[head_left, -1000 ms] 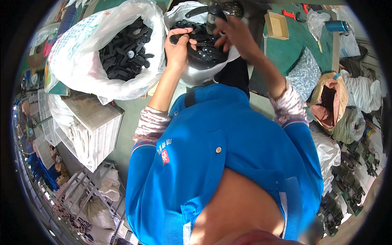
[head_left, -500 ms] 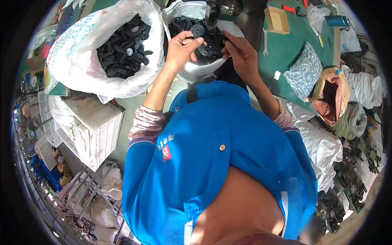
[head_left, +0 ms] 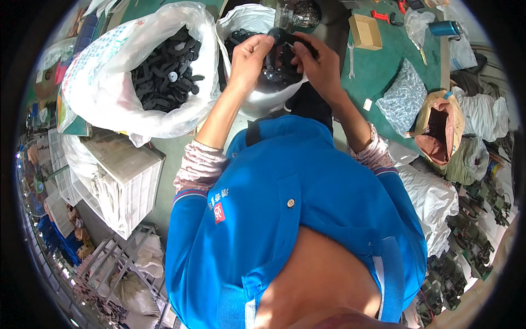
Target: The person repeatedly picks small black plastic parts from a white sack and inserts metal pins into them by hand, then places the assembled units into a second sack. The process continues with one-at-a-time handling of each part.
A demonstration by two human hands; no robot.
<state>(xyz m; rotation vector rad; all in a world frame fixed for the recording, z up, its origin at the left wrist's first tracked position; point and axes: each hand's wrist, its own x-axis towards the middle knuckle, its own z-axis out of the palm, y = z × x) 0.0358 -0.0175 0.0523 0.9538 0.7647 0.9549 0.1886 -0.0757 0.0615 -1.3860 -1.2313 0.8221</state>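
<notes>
Over a white bag [head_left: 257,104] of black plastic parts, both my hands are raised at the far middle. My left hand [head_left: 249,61] is closed, its thumb and fingertips pinching the edge of a black part with a round end [head_left: 277,36]. My right hand [head_left: 322,64] is closed around a long black plastic piece [head_left: 300,41] whose tip meets the round end. I cannot tell whether these are one part or two. Just left stands a larger white plastic bag [head_left: 104,82], open at the top and filled with long black plastic parts [head_left: 164,71].
On the green table at right lie a cardboard box [head_left: 365,33], a wrench [head_left: 351,61], a clear plastic bag [head_left: 404,96], red-handled tools [head_left: 379,16] and a blue cylinder [head_left: 445,28]. An open sack [head_left: 441,131] stands at its edge. A white crate [head_left: 131,181] is at left.
My right hand has come up and left, bringing a long black piece against the round-ended part. My left hand has shifted slightly right and away from me.
</notes>
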